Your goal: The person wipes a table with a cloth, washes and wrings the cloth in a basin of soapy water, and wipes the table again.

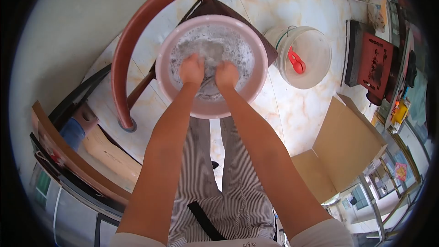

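A pink basin point(162, 66) rests on a chair with a dark seat point(215, 7) and a curved reddish-brown wooden frame point(120, 59). Foamy, cloudy water point(215, 41) fills much of it. My left hand point(191, 68) is at the left of the water and my right hand point(227, 74) at the right, a short gap between them. Both are curled, with the fingertips hidden in the suds. Between and below the hands, a greyish wet item point(209, 87) shows through the water; whether the fingers grip it is hidden.
Right of the chair stands a translucent bucket point(315, 55) with a red scoop-like object point(297, 61) inside. An open cardboard box point(343, 142) is at the lower right. Dark-red furniture point(377, 61) lines the right side; more cardboard point(109, 155) lies at the lower left.
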Tool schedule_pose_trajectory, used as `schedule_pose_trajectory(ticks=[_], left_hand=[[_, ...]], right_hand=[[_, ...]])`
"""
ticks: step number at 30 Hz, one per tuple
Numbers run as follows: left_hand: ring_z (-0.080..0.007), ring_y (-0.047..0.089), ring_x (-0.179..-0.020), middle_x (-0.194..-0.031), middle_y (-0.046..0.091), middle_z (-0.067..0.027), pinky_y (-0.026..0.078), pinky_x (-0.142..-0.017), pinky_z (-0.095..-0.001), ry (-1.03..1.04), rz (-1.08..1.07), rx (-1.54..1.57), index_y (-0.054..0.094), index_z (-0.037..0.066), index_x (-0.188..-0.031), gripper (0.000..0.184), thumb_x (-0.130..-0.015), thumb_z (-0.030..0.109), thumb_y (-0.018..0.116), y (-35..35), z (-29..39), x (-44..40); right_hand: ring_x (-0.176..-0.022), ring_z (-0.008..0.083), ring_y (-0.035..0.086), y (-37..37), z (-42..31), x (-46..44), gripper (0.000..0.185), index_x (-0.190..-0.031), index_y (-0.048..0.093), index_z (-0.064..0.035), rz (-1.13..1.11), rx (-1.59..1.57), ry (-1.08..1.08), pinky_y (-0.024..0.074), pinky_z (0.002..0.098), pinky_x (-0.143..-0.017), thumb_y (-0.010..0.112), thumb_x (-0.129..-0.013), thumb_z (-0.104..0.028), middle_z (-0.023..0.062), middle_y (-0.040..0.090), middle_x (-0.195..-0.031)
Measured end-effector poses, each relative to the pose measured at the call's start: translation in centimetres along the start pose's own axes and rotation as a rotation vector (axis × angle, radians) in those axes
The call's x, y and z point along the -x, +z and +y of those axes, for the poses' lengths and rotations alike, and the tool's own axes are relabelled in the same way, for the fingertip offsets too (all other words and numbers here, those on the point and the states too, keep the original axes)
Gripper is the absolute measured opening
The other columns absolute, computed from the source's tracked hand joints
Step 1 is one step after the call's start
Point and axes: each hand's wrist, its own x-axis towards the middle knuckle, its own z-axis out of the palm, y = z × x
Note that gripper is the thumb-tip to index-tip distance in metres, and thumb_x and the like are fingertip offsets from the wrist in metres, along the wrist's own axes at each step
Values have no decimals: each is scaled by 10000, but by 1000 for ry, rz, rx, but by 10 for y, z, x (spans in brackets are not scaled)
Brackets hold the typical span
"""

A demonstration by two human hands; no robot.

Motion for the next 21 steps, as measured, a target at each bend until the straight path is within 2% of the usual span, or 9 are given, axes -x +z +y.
schedule_pose_trajectory(ticks=[2,5,8,11,14,17,18,20,21], left_hand=[[-358,594,-746,-803,626,-178,482,-701,-428,-156,12,193,594,-5,-851,228,-874,221,619,-10,4,1],[-268,649,-926,-967,667,-158,481,-823,-363,-288,53,617,669,23,-854,197,-884,214,634,-22,3,14],[-197,525,-1199,-1174,643,-114,394,-981,-311,-80,49,1052,701,25,-991,210,-910,203,623,-41,9,36],[-198,338,-1362,-1433,448,-88,275,-1089,-305,-132,-236,1122,587,24,-1259,392,-927,233,613,-71,10,62],[-216,300,-1387,-1542,265,-100,278,-1093,-351,-384,-287,1366,353,111,-1465,607,-929,248,601,-87,37,76],[-265,223,-1429,-1565,161,-166,221,-1126,-360,-500,-386,1328,188,116,-1516,734,-938,310,597,-86,44,71],[-280,226,-1427,-1560,168,-180,224,-1126,-369,-380,-318,1055,215,117,-1509,708,-941,319,588,-77,40,70],[-310,232,-1424,-1550,183,-207,232,-1125,-386,-149,-180,509,268,120,-1494,660,-948,335,570,-51,27,68],[-361,260,-1401,-1532,199,-240,244,-1121,-414,-11,-125,480,321,101,-1469,615,-949,334,554,-48,26,65]], right_hand=[[-803,383,624,9,13,7,211,-771,604,2,177,-214,17,474,448,-735,603,-817,-204,224,634,-783],[-804,361,592,-1,19,18,235,-793,614,12,48,-787,65,446,433,-747,615,-853,-215,190,614,-820],[-825,342,556,-47,16,47,225,-827,623,19,66,-399,-305,435,415,-766,632,-871,-202,158,595,-905],[-901,354,566,-84,-2,80,187,-856,633,23,70,-389,-518,443,425,-779,643,-862,-164,164,591,-1043],[-957,361,578,-103,-20,106,154,-865,649,16,-93,-393,-588,454,421,-813,650,-848,-137,167,589,-1109],[-1010,363,580,-102,-13,114,213,-850,664,-5,-324,-171,-531,463,426,-859,633,-863,-215,179,578,-1170],[-1011,360,580,-103,-12,114,241,-836,661,-6,-400,-78,-484,464,428,-865,628,-868,-242,180,578,-1172],[-990,350,584,-109,-14,103,293,-857,644,-22,-407,19,-137,466,440,-863,605,-877,-312,177,581,-1146],[-979,345,585,-111,-14,97,320,-868,635,-31,-409,69,40,467,445,-862,593,-882,-347,176,582,-1133]])
